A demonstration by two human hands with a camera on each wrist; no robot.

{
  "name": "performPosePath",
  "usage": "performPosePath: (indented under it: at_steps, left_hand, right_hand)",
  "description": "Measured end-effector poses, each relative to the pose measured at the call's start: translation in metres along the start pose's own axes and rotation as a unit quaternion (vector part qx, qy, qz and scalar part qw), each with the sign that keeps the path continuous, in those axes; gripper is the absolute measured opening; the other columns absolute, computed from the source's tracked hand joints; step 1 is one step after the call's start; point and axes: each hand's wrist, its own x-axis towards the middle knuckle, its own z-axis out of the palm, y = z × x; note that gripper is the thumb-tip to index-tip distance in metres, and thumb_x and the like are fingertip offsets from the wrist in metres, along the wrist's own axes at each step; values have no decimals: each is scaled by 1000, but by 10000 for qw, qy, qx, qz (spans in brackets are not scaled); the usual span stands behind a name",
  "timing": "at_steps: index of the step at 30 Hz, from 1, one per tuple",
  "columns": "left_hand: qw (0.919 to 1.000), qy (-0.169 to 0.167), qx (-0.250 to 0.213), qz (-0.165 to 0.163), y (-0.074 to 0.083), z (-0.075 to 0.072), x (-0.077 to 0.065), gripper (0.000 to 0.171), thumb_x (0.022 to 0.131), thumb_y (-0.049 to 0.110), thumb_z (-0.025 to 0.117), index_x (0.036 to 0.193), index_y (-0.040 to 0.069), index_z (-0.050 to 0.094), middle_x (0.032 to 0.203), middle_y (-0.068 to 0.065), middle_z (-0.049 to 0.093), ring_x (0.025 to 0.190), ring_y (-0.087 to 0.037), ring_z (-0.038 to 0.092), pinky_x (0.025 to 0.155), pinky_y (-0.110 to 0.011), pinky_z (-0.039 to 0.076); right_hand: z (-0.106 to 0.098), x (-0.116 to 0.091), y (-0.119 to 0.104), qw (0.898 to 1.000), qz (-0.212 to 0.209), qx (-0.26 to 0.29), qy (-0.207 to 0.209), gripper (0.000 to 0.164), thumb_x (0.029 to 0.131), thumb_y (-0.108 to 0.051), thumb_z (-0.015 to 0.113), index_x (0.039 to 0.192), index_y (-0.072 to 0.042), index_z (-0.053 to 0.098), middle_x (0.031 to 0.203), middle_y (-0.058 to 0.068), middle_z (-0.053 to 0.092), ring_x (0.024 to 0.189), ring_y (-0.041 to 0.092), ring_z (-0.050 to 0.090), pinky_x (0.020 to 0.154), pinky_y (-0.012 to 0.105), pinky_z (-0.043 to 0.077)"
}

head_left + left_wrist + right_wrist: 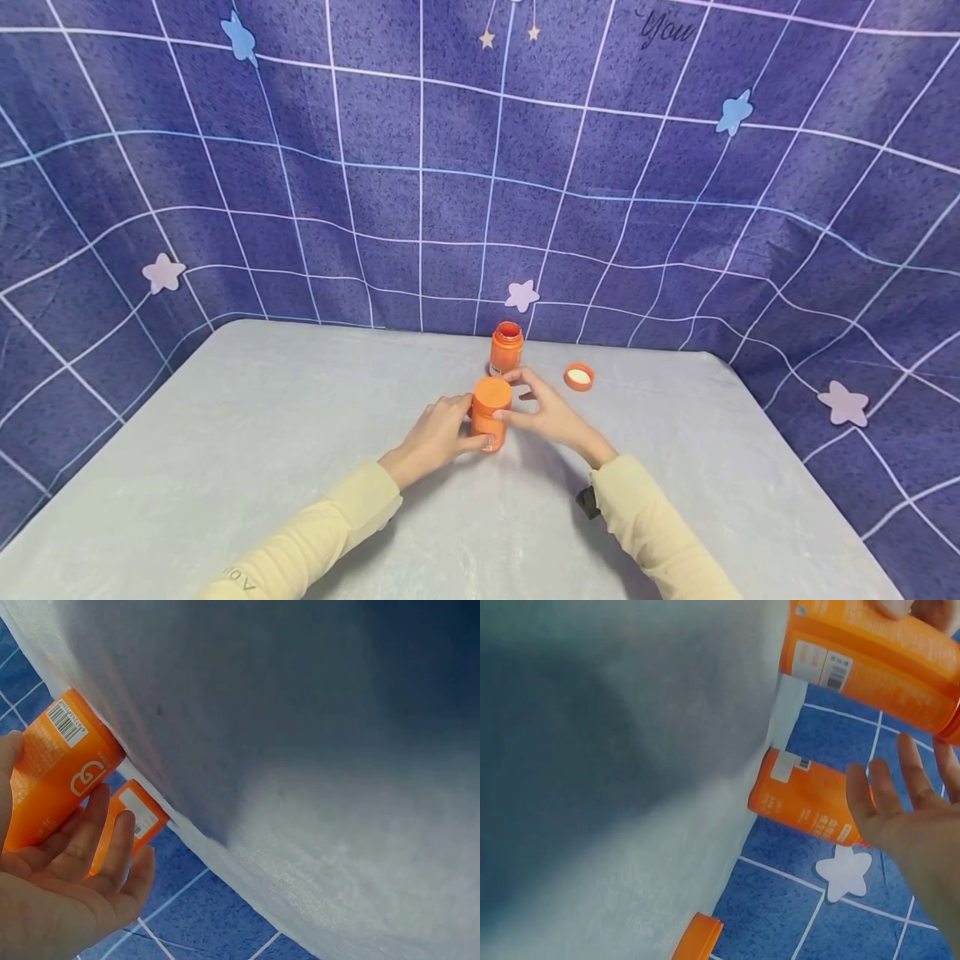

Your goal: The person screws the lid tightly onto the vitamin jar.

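In the head view, my left hand [441, 429] grips a capped orange bottle [491, 432] from the left, thumb in front. The bottle stands upright above or on the table; the left wrist view shows a barcode and white logo on its side. My right hand [551, 411] is at its orange cap [492, 394], thumb at the near side and a finger at the far side, pinching it. The other right fingers [911, 769] are spread loosely in the right wrist view. Just behind stands a second orange bottle [507, 350], open at the top.
A loose orange cap [579, 377] lies on the table to the right of the open bottle, pale inside facing up. The grey-white table [300, 392] ends at a blue grid-patterned curtain [375, 200] with star shapes. A dark object [588, 502] shows by the right sleeve.
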Motion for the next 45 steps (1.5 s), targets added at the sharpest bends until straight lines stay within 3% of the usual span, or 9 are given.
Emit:
performPosePath:
  at_steps: [8,16,28,32,38,45]
  left_hand:
    - [10000,25,41,26,0,1,0,44,72,38,75,103,12,59,91,0,67,84,-18,61,74,-34,48]
    - [10000,-24,-15,11,0,1,1,47,72,39,74,107,11,59,93,-1,67,85,-20,63,76,-34,49]
    - [9998,-94,-192,-14,1,-2,1,49,73,39,74,111,12,58,99,-2,68,89,-20,64,79,-35,49]
    - [9998,-83,-153,6,0,-1,1,49,73,40,73,110,12,58,98,-2,68,88,-19,64,78,-34,49]
    - [9999,-13,-129,47,-1,0,0,47,72,39,74,107,12,59,94,-2,68,85,-18,63,75,-33,49]
    - [9999,42,-78,77,-1,0,0,44,72,38,75,104,13,59,91,-1,68,82,-19,63,73,-33,48]
  right_hand:
    - [3,1,1,9999,61,-80,135,45,77,-6,70,113,5,46,114,20,52,111,37,47,93,59,35]
    - [-4,6,31,9992,114,-161,-359,54,81,-15,68,128,-8,43,128,7,50,115,27,46,95,52,37]
    - [-11,10,34,9959,-153,204,-872,51,85,-12,62,133,-10,43,138,9,44,125,26,40,97,53,36]
    - [-9,10,34,9970,-39,200,-748,50,84,-14,64,130,-11,46,135,7,47,125,24,40,97,53,36]
    - [-1,8,31,9994,158,210,-239,45,80,-10,68,120,-7,48,121,8,53,116,27,46,96,55,35]
    - [3,1,1,9996,179,193,78,44,78,-3,68,114,5,45,116,19,50,110,37,47,93,58,35]
